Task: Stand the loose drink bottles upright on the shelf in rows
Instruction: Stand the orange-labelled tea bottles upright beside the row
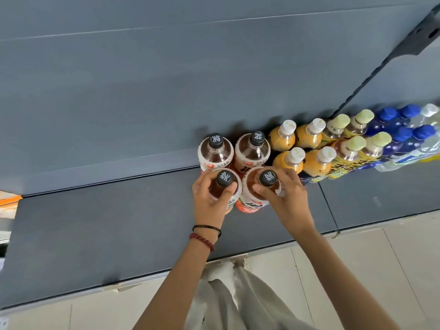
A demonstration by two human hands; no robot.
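Fingers (202, 182) of the left hand (209, 201) curl over the shoulder of the near-left bottle (225, 178), with the thumb pressed against the right side of its neck just under the dark cap, so the neck sits clamped between thumb and fingers. Fingers (287, 178) of the right hand (288, 198) wrap the far and right side of the near-right bottle (248, 189) in the same way, the thumb lying across its near shoulder below the cap. Both bottles hold an amber drink, stand upright on the dark grey shelf (119, 222) and touch each other. Just behind them, against the back panel (166, 79), stand the far-left bottle (215, 151) and the far-right bottle (252, 151) of the same kind, so the four form a square block. To the right, the rows go on in pairs: orange juice bottles (290, 160) with white caps, then bottles with pale green caps (354, 142), then blue-capped bottles (402, 134), and clear bottles (428, 110) at the right edge. A black bracelet (207, 227) and a red beaded bracelet (202, 240) ring the left wrist. A black bracket (404, 41) slants across the upper right corner. Near the shelf's front edge lie a pale tiled floor (357, 270) and light-coloured clothing (238, 296).
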